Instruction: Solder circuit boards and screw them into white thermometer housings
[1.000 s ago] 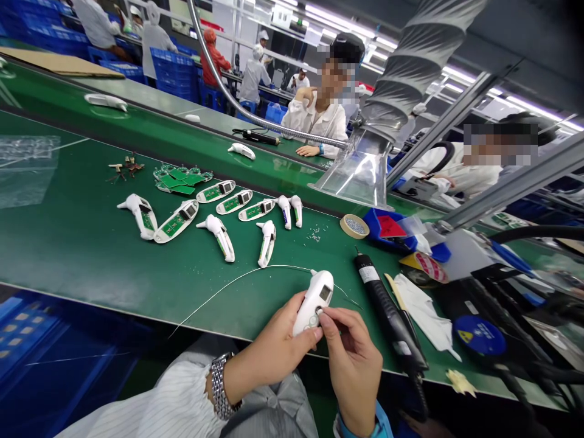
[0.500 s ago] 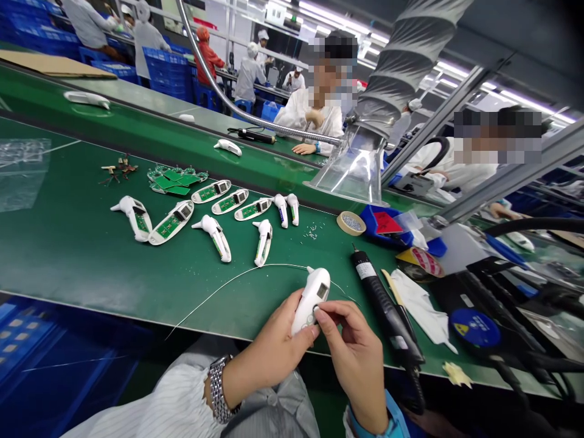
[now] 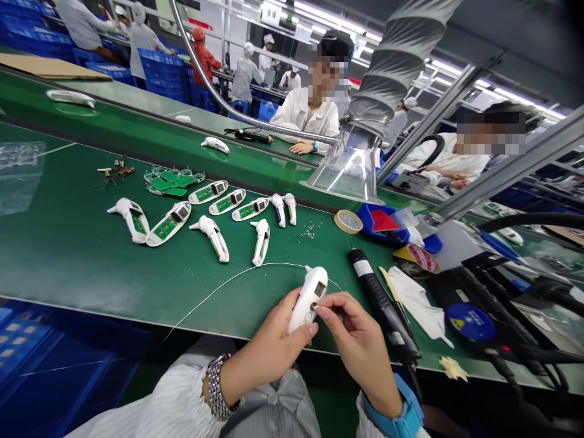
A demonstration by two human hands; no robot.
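My left hand [image 3: 269, 347] is closed around a white handheld thermometer [image 3: 308, 296] with a small display, held just above the near edge of the green conveyor belt [image 3: 91, 255]. My right hand [image 3: 353, 340] pinches at the button area on the thermometer's face with thumb and forefinger. A thin white wire [image 3: 228, 281] curves across the belt from the device's tip. Several open white housings with green circuit boards [image 3: 201, 213] lie in a row further up the belt.
A black electric screwdriver [image 3: 381, 301] lies to the right of my hands, beside a tape roll [image 3: 348, 221], white cloth [image 3: 417, 298] and blue tray [image 3: 387, 222]. A clear fume hood [image 3: 349, 173] hangs over the belt. Other workers in white coats [image 3: 303, 115] sit across.
The view has shifted slightly, so everything sits a little left and higher. My right fingers have moved up the thermometer's face toward its button. My left grip is unchanged.
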